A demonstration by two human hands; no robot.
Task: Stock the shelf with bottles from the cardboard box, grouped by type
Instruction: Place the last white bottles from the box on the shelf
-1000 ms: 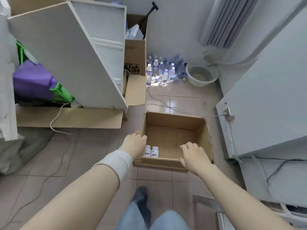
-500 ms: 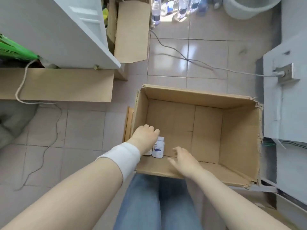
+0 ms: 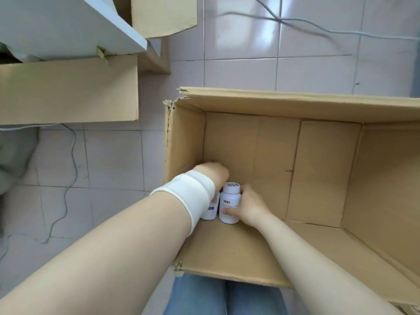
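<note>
An open cardboard box [image 3: 284, 103] sits on the tiled floor below me. Two small white bottles stand side by side in its near left corner. My right hand [image 3: 248, 206] grips the right bottle [image 3: 230, 201], thumb across its label and fingers behind it. My left hand [image 3: 214, 175], with a white wristband, reaches down over the left bottle [image 3: 211, 211] and holds it from above; most of that bottle is hidden by my wrist. The rest of the box floor is bare.
The slanted white shelf panel [image 3: 68, 26] and flat cardboard sheets [image 3: 68, 92] lie at upper left. Grey cables [image 3: 318, 28] trail over the floor tiles beyond the box, and another cable [image 3: 70, 169] runs at left. My jeans-clad legs [image 3: 222, 298] are under the box's near wall.
My view dropped closer over the box. Both hands went down inside it: the left came onto the left bottle and the right closed round the right bottle.
</note>
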